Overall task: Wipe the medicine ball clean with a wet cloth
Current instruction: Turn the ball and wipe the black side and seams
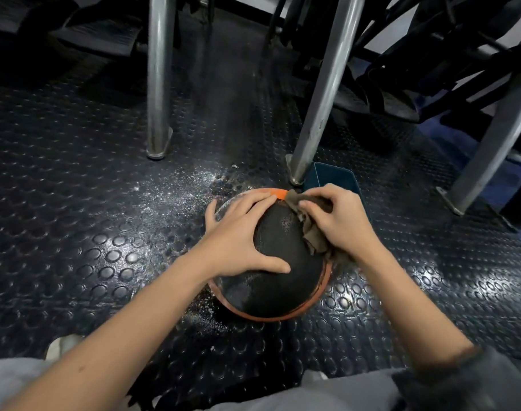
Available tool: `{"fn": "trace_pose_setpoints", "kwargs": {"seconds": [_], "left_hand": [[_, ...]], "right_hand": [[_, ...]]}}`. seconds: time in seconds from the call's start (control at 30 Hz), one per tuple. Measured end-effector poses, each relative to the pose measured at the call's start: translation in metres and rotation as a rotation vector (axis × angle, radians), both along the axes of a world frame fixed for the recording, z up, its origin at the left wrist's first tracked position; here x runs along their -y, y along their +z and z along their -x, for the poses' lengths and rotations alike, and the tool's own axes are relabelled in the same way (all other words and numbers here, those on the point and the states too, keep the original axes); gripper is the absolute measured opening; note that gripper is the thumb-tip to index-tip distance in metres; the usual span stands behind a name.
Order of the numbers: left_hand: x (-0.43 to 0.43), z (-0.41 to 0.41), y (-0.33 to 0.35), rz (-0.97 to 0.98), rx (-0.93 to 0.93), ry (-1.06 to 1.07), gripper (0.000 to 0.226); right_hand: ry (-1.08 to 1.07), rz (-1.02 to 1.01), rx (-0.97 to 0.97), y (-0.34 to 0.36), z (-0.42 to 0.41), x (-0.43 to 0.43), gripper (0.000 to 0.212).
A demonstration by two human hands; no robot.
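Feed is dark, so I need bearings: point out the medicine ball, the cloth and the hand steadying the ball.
medicine ball (283, 283): head view, bare black surface on its near side.
cloth (314, 243): head view, crumpled brown fold against the ball.
left hand (238, 241): head view, back of the hand.

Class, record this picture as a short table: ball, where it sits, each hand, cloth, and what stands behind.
Ball: black medicine ball, orange trim
Sits on: studded dark floor
Left hand: spread flat on the ball
Right hand: grips a brown cloth against the ball's upper right
Behind: metal legs, dark blue tray
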State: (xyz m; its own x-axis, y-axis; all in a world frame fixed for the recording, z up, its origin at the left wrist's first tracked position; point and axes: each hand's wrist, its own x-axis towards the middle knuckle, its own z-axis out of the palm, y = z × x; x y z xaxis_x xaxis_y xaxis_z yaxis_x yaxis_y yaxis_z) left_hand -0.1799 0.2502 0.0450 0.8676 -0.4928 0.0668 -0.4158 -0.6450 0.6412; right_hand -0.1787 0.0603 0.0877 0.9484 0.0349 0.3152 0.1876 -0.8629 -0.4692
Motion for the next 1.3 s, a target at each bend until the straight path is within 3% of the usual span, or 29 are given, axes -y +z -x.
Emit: {"fn": "trace_pose_setpoints", "kwargs": {"seconds": [0.1,0.23,0.5,0.73,0.97,1.3], "left_hand": [[-0.003,0.001,-0.002,0.000,-0.008,0.016,0.115],[-0.003,0.000,-0.003,0.028,-0.002,0.008,0.115],[0.002,0.005,-0.002,0.046,0.003,0.012,0.112],[0.012,0.004,-0.003,0.024,0.034,0.029,0.104],[0.008,-0.004,0.012,-0.052,-0.023,-0.027,0.110],[0.017,0.003,0.006,0.028,-0.007,0.004,0.103]], "right_hand": [[0.051,-0.038,0.009,-0.002,0.019,-0.011,0.013],[0.220,0.083,-0.027,-0.007,0.055,-0.026,0.021],[-0.087,0.005,-0.017,-0.003,0.003,-0.006,0.019],[0.152,0.058,-0.004,-0.008,0.056,-0.026,0.019],[-0.177,-0.089,-0.029,-0.012,0.007,0.015,0.018],[-0.050,-0.035,0.049,-0.016,0.055,-0.016,0.025]]}}
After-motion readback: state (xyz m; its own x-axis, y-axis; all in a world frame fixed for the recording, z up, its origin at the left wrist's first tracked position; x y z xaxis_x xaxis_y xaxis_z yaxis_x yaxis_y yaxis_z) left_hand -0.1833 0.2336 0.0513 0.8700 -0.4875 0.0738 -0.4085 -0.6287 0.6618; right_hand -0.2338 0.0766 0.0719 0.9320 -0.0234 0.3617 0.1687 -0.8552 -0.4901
